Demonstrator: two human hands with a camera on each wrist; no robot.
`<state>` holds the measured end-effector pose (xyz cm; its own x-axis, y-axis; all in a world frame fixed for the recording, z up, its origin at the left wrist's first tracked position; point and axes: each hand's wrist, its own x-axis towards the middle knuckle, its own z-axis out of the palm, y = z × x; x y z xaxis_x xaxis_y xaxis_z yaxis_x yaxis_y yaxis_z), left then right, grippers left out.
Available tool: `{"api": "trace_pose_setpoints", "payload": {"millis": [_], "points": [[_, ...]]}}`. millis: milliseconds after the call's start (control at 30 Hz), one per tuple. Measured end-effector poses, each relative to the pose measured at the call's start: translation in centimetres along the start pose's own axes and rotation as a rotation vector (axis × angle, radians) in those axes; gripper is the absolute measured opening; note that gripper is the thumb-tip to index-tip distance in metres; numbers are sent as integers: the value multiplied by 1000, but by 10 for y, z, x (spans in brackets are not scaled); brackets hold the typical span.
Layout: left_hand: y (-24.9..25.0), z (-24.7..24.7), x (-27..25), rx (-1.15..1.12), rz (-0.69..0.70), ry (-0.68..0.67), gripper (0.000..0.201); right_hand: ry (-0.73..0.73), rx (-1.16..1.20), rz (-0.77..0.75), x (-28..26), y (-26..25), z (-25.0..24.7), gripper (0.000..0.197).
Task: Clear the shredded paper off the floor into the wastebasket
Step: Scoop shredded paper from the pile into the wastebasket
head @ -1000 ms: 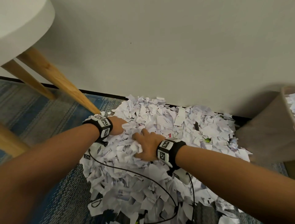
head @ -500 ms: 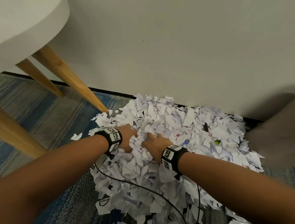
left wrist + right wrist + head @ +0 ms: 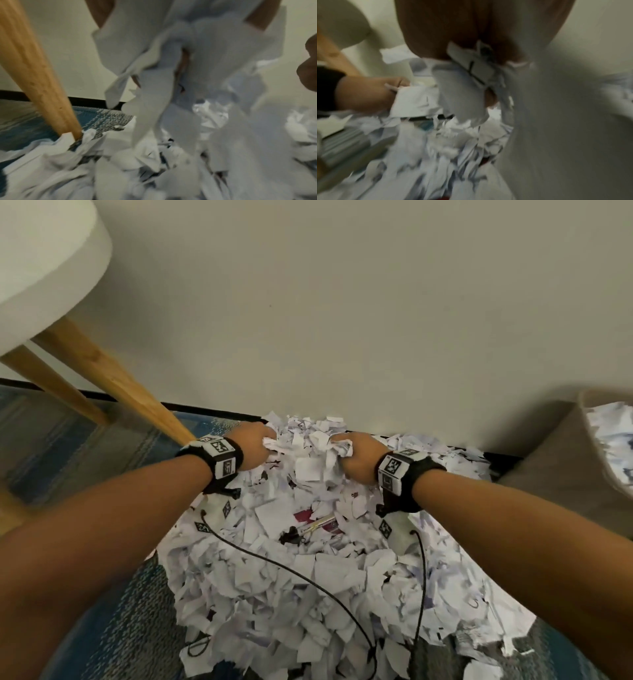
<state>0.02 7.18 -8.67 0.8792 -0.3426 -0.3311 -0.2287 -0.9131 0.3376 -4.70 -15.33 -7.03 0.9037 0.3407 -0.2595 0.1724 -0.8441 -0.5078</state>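
Note:
A big heap of white shredded paper lies on the carpet against the wall. My left hand and right hand are raised above the heap, side by side, and together grip one bunch of shreds between them. In the left wrist view the shreds hang down from my curled fingers. In the right wrist view paper strips dangle under my right palm, with my left hand beside it. The beige wastebasket stands at the right edge, with shredded paper inside.
A white round table top on slanted wooden legs stands at the left; one leg meets the floor right beside the heap. A pen lies among the shreds. Black cables trail over the paper. Blue-grey carpet spreads leftward.
Both hands closed on a bunch of shreds and lifted it off the heap toward the wall. A pen and a red scrap now show where they dug.

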Motion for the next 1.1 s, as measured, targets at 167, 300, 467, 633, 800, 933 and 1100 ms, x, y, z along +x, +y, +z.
{"api": "trace_pose_setpoints", "payload": {"millis": [167,300,467,633,800,933,1100], "points": [[41,-23,13,-135,12,231,21,188,171,140,-15,26,-45,28],[101,-48,30,-278,65,340,28,385,242,251,-34,43,-87,28],[197,-69,51,-570,178,461,24,511,126,262,-78,63,-147,42],[306,-63,67,-738,300,459,17,686,145,390,-148,107,-199,30],[413,-50,64,-808,400,406,22,900,235,633,-222,159,-234,31],[474,-28,51,-790,447,391,9,828,74,839,-260,207,-230,35],[504,32,58,-546,434,281,45,610,-27,911,-264,243,-191,60]]}}
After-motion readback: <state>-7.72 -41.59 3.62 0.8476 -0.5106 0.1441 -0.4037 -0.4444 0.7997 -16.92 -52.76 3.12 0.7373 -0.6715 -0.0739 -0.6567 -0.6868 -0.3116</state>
